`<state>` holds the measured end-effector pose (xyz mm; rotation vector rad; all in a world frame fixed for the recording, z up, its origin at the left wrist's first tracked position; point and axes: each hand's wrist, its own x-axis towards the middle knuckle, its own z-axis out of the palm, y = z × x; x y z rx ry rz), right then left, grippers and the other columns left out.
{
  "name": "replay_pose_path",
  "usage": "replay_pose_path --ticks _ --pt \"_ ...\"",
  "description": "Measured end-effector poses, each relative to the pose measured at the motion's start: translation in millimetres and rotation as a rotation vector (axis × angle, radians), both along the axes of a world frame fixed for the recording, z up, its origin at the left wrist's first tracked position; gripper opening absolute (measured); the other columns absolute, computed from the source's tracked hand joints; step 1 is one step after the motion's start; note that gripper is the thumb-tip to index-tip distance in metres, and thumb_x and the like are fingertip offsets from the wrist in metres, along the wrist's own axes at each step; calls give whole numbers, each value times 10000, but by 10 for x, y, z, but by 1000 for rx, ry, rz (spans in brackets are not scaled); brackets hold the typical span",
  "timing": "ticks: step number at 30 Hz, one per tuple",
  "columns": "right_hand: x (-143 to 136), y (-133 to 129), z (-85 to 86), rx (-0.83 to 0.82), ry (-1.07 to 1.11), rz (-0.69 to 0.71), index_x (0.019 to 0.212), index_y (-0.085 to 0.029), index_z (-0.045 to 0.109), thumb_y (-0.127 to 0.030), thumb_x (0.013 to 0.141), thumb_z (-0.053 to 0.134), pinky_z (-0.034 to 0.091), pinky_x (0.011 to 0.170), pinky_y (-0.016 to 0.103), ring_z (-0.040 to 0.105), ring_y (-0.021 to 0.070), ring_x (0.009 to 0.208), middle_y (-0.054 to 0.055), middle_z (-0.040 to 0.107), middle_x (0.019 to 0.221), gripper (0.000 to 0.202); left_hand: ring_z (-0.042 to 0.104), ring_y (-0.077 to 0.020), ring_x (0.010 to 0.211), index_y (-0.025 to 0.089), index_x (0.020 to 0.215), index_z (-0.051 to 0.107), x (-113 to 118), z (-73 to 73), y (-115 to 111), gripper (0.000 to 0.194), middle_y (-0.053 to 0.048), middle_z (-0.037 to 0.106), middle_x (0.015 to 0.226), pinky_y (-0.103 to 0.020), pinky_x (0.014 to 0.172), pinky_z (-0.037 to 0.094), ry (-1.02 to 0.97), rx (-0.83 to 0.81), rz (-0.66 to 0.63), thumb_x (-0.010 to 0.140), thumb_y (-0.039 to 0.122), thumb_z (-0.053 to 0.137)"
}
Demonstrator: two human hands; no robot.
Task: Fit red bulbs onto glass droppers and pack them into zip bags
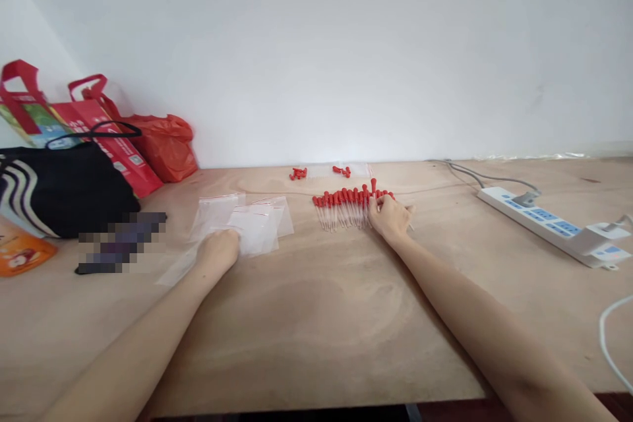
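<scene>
A row of droppers [341, 211] with red rubber bulbs and clear tubes lies side by side on the wooden table. At its right end my right hand [390, 216] pinches one dropper [373, 184], whose red bulb sticks up above my fingertips. Several clear zip bags [262, 227] with red seal lines lie overlapping to the left of the droppers. My left hand [220, 252] rests closed on these bags, its fingers curled under and hidden, so I cannot make out what it grips.
Loose red bulbs [298, 174] and more bulbs [342, 171] lie near the wall beside a flat clear bag [320, 171]. A power strip [539, 216] with cables stands right. Carrier bags [165, 145], a black bag [74, 188] and an orange pouch [24, 247] crowd the left.
</scene>
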<state>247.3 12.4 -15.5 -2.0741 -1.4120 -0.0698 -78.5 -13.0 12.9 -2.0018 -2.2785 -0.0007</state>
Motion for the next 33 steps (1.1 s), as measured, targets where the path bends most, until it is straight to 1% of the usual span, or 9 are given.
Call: replay_pose_path --ticks 5,8,9,12,15,18,22,24,33 --pt "6 -123 -45 52 -35 100 657 -181 565 -385 772 382 221 786 375 542 198 725 43 625 680 297 611 -310 832 76 852 642 7 127 -47 319 -191 648 833 -385 672 470 127 11 -15 749 31 343" --pt "21 -189 -98 13 -72 168 632 -191 575 -392 747 406 213 786 383 536 193 702 31 622 650 286 585 -270 932 95 996 581 181 160 -131 354 -157 610 1017 -375 767 463 156 90 -133 793 30 300" --pt "29 -199 -111 0 -75 171 629 -193 577 -393 744 408 213 785 385 535 191 692 30 622 645 286 560 -241 994 115 1030 562 275 138 -171 354 -133 576 1102 -346 811 456 153 124 -203 804 38 302" --pt "56 -194 -130 -14 -77 149 620 -192 571 -400 744 414 219 782 391 535 186 671 29 622 648 288 524 -210 1065 128 1020 576 609 -25 -317 321 -110 573 1135 -329 880 444 72 263 -679 816 70 335" --pt "64 -201 -119 40 -79 123 669 -188 564 -428 749 419 241 776 390 533 186 660 21 605 629 292 551 -192 1034 109 1042 579 885 -211 -454 326 -110 604 1093 -331 905 437 -47 224 -1026 878 186 308" --pt "38 -308 -100 153 -65 264 719 -182 554 -430 761 433 296 733 348 522 176 670 22 580 641 279 449 -200 1151 114 1160 509 982 -272 -528 397 -109 519 1214 -384 968 371 -178 142 -1037 905 322 287" --pt "-20 -580 -89 162 -22 842 772 -181 570 -361 792 450 370 647 271 509 152 697 47 564 732 218 313 -232 1241 157 1245 432 897 -199 -535 463 -102 394 1323 -468 1023 240 -220 17 -941 886 422 311" --pt "-38 -696 -82 133 -20 1000 837 -185 585 -357 805 453 390 657 279 506 156 724 59 568 784 220 269 -232 1263 187 1268 405 848 -163 -529 465 -87 334 1361 -469 1031 210 -236 -69 -905 885 434 308" --pt "-57 -805 8 55 -150 1228 993 -202 611 -435 790 482 383 771 347 510 184 871 80 586 974 334 201 -236 1288 234 1300 351 848 -171 -531 487 -68 251 1402 -459 1044 161 -293 -171 -886 876 470 309"
